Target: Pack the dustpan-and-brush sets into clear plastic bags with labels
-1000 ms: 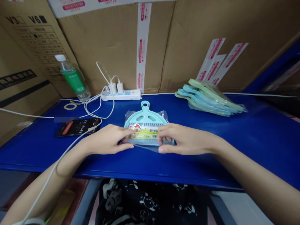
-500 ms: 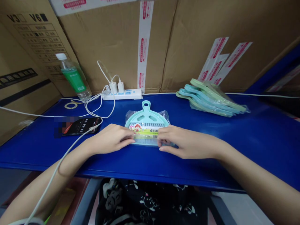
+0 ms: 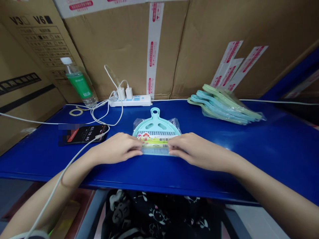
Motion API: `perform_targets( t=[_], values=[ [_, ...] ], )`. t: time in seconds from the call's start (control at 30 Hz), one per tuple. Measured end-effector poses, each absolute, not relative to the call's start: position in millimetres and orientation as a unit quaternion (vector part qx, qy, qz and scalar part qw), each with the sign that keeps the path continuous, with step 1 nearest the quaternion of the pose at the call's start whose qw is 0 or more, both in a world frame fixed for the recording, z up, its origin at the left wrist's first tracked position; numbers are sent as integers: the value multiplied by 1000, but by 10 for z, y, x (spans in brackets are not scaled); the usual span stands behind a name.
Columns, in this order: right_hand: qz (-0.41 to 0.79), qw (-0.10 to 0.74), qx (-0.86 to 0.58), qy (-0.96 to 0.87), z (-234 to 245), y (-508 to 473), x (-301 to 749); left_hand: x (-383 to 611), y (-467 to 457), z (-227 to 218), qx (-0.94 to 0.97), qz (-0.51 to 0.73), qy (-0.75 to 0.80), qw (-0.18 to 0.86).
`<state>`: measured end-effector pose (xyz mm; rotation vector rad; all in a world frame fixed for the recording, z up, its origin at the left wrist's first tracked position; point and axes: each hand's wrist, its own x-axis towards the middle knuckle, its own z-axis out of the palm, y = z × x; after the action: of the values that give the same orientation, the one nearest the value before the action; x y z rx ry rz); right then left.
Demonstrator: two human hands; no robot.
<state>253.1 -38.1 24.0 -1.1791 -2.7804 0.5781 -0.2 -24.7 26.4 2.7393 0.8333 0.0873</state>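
A light-blue dustpan and brush set [image 3: 155, 124] lies on the blue table in a clear plastic bag, its looped handle pointing away from me. Grey bristles show above a colourful printed label [image 3: 156, 139]. My left hand [image 3: 122, 147] is closed at the bag's lower left side, thumb against bent fingers. At the lower right side, my right hand [image 3: 193, 149] is closed in the same way, covering the label's right end. Both hands hide the corners they grip.
Several bagged green and blue dustpans [image 3: 225, 105] are stacked at the back right. A power strip [image 3: 139, 100], a bottle [image 3: 79, 84], a beaded bracelet [image 3: 76, 112] and a phone [image 3: 87, 134] stand or lie left. A white cable crosses my left forearm. Cardboard boxes [image 3: 119, 43] wall the back.
My right hand's fingers have closed in on the bag's right side, thumb now up against them. My left hand and the dustpan set have hardly moved.
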Motion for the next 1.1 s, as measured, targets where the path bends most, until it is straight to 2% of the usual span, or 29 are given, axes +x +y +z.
perform_targets(
  t=[0.17,0.3,0.57,0.93,1.1],
  values=[
    [253,40,-326,-910,254,-404,2551,-14,-272,312,946,18,253,202],
    [289,55,-338,-894,265,-394,2578,-13,-275,312,942,29,267,202],
    [261,75,-337,-902,266,-310,2643,-40,-236,270,949,71,281,120],
    [224,81,-350,-906,200,-278,2640,-12,-211,227,937,84,308,139],
    [254,97,-360,-893,210,-279,2616,7,-214,227,930,65,331,148]
  ],
)
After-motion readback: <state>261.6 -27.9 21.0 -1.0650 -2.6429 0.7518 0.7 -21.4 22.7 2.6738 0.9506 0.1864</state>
